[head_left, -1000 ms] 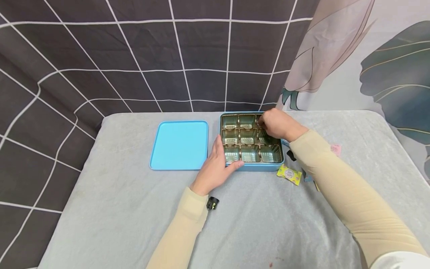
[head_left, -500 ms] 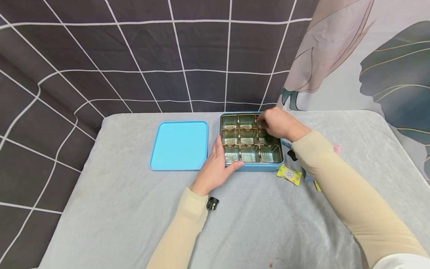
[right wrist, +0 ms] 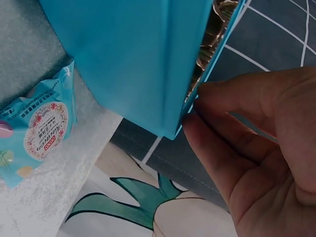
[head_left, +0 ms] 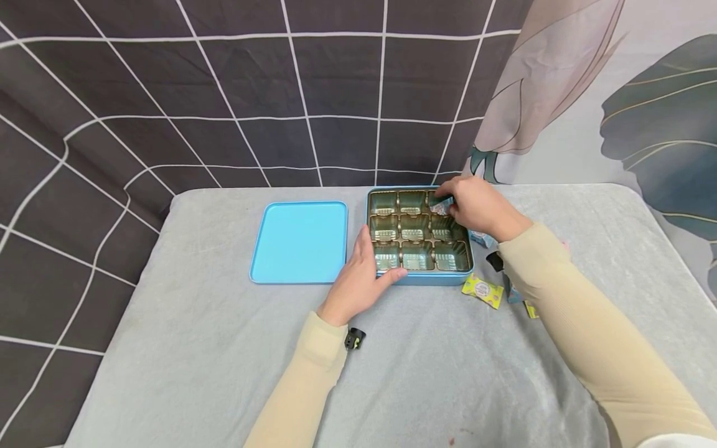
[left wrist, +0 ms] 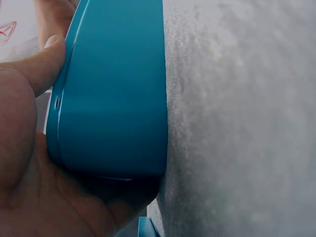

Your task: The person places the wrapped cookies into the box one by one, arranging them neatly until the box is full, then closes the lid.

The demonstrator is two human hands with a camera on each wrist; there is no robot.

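Note:
A blue rectangular tin (head_left: 437, 280) with a gold tray (head_left: 415, 241) of several compartments stands on the cloth. My left hand (head_left: 353, 283) rests at its front left corner, fingers straight along the left side and thumb along the front rim. In the left wrist view the thumb (left wrist: 47, 61) lies against the tin's rim. A light blue wrapped packet (head_left: 441, 206) lies in the back right compartment. Over that compartment is my right hand (head_left: 476, 202), its finger and thumb apart around the packet. The right wrist view hides the fingertips behind the tin's rim.
A flat blue lid (head_left: 299, 242) lies left of the tin. To the right are a light blue packet (head_left: 482, 239), a yellow packet (head_left: 483, 291), a blue packet (head_left: 514, 295) and another yellow one (head_left: 532, 310), partly under the right arm. A dark checked cloth (head_left: 336, 93) hangs behind the table.
My right hand has drawn slightly right and its fingers have spread, so the light blue packet in the back right compartment now shows. My left hand has stayed still.

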